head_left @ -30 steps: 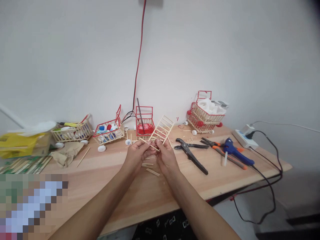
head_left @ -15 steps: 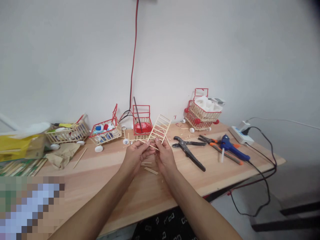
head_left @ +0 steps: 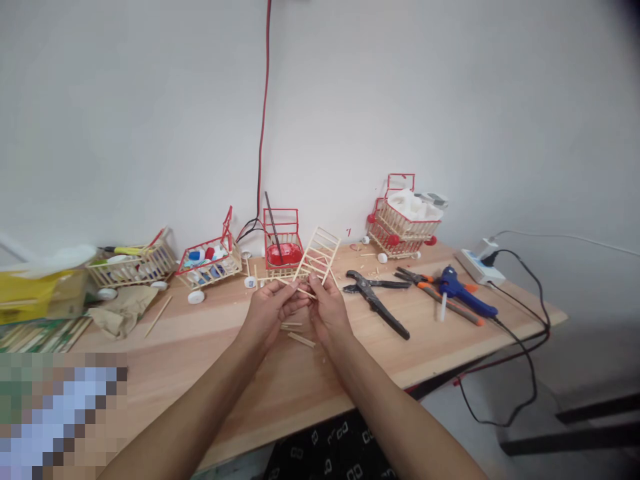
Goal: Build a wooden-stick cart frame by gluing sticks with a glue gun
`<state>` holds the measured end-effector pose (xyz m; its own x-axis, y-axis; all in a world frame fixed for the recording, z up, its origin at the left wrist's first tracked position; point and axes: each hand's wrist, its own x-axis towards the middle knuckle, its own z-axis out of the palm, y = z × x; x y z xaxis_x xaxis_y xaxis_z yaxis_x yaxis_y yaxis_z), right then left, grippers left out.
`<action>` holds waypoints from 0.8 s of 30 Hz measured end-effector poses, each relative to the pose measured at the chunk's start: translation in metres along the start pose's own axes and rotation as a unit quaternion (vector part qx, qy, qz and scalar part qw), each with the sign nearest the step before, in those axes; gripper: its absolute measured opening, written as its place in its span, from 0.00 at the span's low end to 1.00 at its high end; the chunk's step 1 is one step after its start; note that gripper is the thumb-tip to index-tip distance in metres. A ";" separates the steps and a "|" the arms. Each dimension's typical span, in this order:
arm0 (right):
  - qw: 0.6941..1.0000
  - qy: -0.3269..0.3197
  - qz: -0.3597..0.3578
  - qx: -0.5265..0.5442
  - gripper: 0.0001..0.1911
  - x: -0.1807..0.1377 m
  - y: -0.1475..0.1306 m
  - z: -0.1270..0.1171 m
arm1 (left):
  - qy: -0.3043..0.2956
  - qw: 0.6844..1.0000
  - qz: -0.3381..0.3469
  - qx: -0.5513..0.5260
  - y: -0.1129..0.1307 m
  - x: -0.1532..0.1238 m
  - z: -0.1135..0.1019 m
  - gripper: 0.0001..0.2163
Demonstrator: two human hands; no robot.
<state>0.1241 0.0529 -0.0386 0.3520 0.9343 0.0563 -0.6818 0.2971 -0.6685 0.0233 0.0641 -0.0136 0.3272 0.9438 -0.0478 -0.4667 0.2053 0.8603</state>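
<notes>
Both hands meet above the middle of the wooden table [head_left: 350,373]. My left hand [head_left: 270,310] is closed, pinching a thin wooden stick [head_left: 294,285] that lies across the lower end of a small ladder-like wooden stick frame [head_left: 317,256]. My right hand [head_left: 327,310] is closed on the lower edge of that frame, which tilts up and away from me. A few loose short sticks [head_left: 300,339] lie on the table just under the hands.
Along the wall stand several small stick carts with red trim [head_left: 207,260] [head_left: 406,223], one holding a red paint dish with a brush [head_left: 283,253]. Black pliers [head_left: 377,300], orange-handled cutters [head_left: 440,297], a blue glue gun [head_left: 463,290], a power strip [head_left: 480,265] lie right. Yellow box [head_left: 35,293] at left.
The hands and frame have hardly moved against each other; the view has shifted slightly, so everything sits a little further left and higher in the picture.
</notes>
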 end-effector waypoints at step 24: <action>1.000 -0.013 -0.015 -0.022 0.17 0.002 -0.001 0.000 | 0.006 1.000 0.003 -0.009 0.002 -0.002 0.004 0.07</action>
<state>0.1253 0.0542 -0.0385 0.3548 0.9302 0.0946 -0.6417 0.3158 -0.6989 0.0249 0.0621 -0.0100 0.3144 0.9480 -0.0493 -0.4834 0.2045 0.8512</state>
